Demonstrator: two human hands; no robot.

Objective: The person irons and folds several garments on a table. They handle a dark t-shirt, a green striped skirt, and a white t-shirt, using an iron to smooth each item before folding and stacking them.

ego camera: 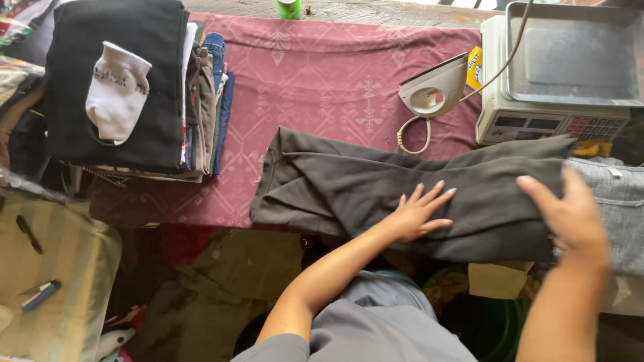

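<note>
A pair of dark grey trousers [349, 184] lies across a table covered with a patterned maroon cloth [322, 74]. My left hand [419, 214] rests flat on the trousers near the front edge, fingers spread. My right hand [570, 214] lies on the right part of the trousers, fingers extended, where they meet a light grey garment [617, 194]. Neither hand grips anything. A white electric iron [433, 87] stands upright behind the trousers, its cord running up to the right.
A stack of folded clothes [204, 100] with a black garment [107, 67] and a white sock [117, 90] on top sits at the left. A weighing scale [530, 121] with a metal tray stands at the back right. A beige bag [54, 268] is at lower left.
</note>
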